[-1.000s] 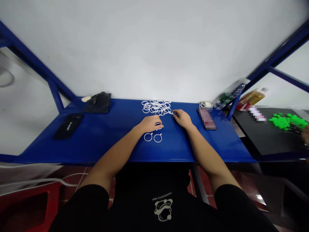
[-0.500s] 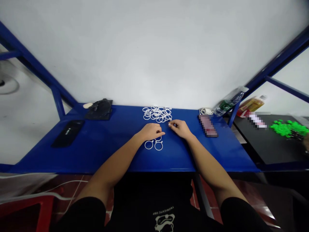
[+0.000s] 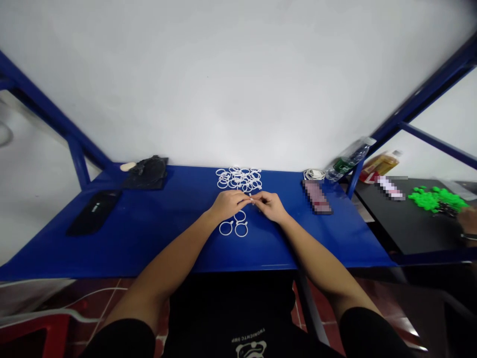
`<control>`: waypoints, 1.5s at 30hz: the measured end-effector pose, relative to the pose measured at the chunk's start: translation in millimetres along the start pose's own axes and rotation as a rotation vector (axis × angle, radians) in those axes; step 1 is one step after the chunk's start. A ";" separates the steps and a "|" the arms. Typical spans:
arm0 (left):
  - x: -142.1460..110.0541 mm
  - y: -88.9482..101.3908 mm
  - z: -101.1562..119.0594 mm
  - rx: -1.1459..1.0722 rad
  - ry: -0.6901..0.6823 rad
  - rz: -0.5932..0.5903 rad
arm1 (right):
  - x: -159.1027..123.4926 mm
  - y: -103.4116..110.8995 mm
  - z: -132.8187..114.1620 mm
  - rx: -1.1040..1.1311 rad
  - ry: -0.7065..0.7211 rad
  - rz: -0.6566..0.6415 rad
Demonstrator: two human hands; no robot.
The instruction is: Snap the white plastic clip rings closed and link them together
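My left hand (image 3: 228,204) and my right hand (image 3: 271,206) meet at the fingertips over the blue table. Both are closed in a pinch on a small white piece (image 3: 251,200), mostly hidden by the fingers; its exact kind I cannot make out. Just beyond my hands lies a pile of white rings (image 3: 238,178) with small tabs, many overlapping. Nearer to me, below the left hand, three separate white rings (image 3: 241,229) lie flat and close together.
The blue table (image 3: 156,238) meets a white wall. At left lie a black pouch (image 3: 93,213) and a crumpled black bag (image 3: 149,171). At right are a phone (image 3: 317,197), a coiled white cable (image 3: 314,174) and a bottle (image 3: 348,161). Another person's hand (image 3: 468,221) is near green pieces (image 3: 437,199).
My hands have come together; the left fingertips now touch the white piece at the right fingertips. The third near ring shows more fully. The view has shifted slightly.
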State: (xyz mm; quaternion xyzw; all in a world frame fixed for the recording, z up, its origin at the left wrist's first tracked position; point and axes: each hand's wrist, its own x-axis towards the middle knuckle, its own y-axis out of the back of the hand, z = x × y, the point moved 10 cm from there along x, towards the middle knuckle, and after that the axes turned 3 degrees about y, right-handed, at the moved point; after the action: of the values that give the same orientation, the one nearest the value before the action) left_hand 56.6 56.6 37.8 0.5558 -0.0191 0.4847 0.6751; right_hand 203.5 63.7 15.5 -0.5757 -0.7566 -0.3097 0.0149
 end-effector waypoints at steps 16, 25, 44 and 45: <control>1.8 11.5 -2.7 0.003 0.062 0.034 | 1.8 -8.8 2.5 0.011 -0.011 0.080; 0.6 22.0 -16.6 0.045 0.103 0.008 | 9.2 26.1 20.7 -0.378 -0.020 0.184; 3.3 -13.4 -22.9 -0.187 0.244 -0.154 | 15.5 45.5 31.5 -0.515 -0.135 0.331; 3.9 -10.7 -22.4 -0.173 0.234 -0.112 | 14.5 45.7 29.0 -0.495 -0.121 0.357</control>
State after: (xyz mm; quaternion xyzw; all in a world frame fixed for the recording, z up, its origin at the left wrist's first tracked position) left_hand 54.4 77.2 23.6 0.4356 0.0492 0.5043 0.7440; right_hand 248.6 96.9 18.2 -0.7028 -0.5448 -0.4422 -0.1166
